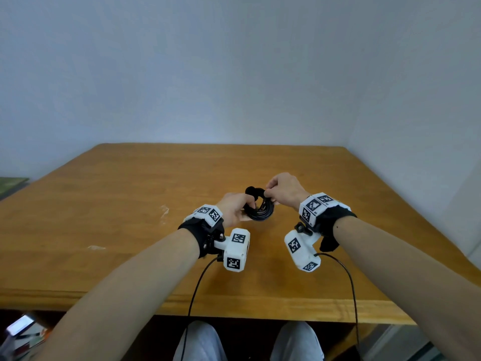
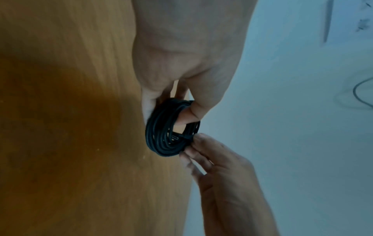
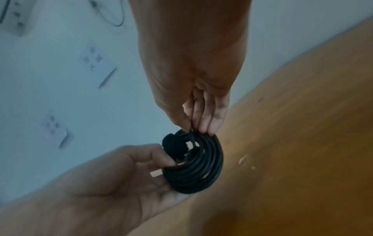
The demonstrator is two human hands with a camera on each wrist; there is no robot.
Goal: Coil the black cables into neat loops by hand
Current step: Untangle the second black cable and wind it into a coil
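**Coil held between both hands above the table**

The left hand (image 1: pixel 234 208) grips the near-left side of the black cable coil (image 1: pixel 261 211), thumb hooked through its centre. The coil stands on edge, above the wooden table (image 1: pixel 130 204). On its far-right rim, the right hand (image 1: pixel 282 190) pinches the loose end, probably about to tuck it in.

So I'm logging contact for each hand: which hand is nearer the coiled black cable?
Neither: both touch it. The left hand grips the coiled black cable from its left side; the right hand pinches a strand at its upper right.
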